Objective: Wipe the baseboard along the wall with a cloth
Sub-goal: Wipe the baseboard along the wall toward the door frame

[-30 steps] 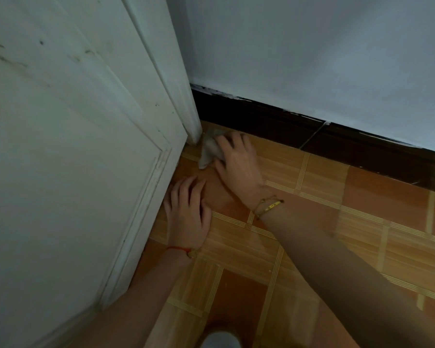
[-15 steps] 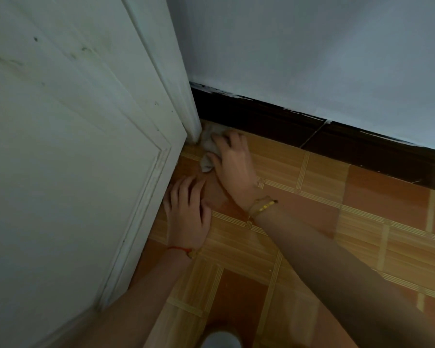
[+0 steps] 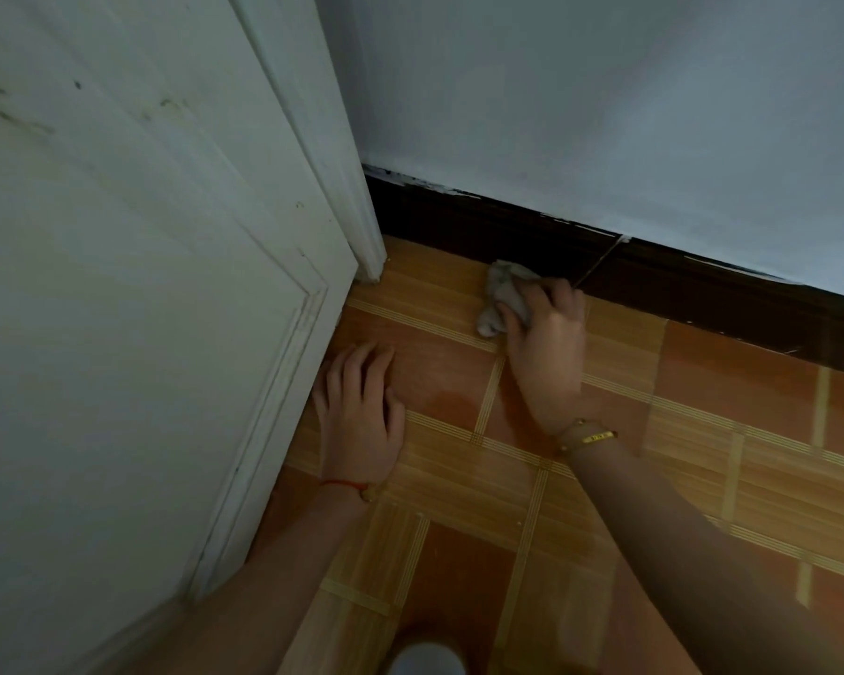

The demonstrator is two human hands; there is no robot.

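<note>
Two hands are working low at the corner of a room. One crumpled grey cloth [image 3: 500,297] is lying against the foot of the dark baseboard [image 3: 654,270], its long axis running from the baseboard out onto the floor, toward the viewer and a little left. The baseboard itself is stretching along the bottom of the pale wall [image 3: 605,114], from the door frame [image 3: 361,226] at the left down toward the right edge of the view, its top edge showing chipped paint. A thin pale line [image 3: 600,263] is crossing its face just beside the cloth.

The right hand [image 3: 546,343] is pinching the near part of the cloth, thumb on the left and fingers curled over the top, knuckles turned toward the baseboard. Its forearm is reaching in from the lower right, with gold bracelets [image 3: 585,437] sitting at the wrist. The left hand [image 3: 361,411] is lying palm down on the orange tiled floor [image 3: 702,455], fingers loosely spread and holding nothing, well apart from the cloth and just beside the white door [image 3: 118,285], which is filling the left side. A red string [image 3: 344,484] is circling its wrist.
</note>
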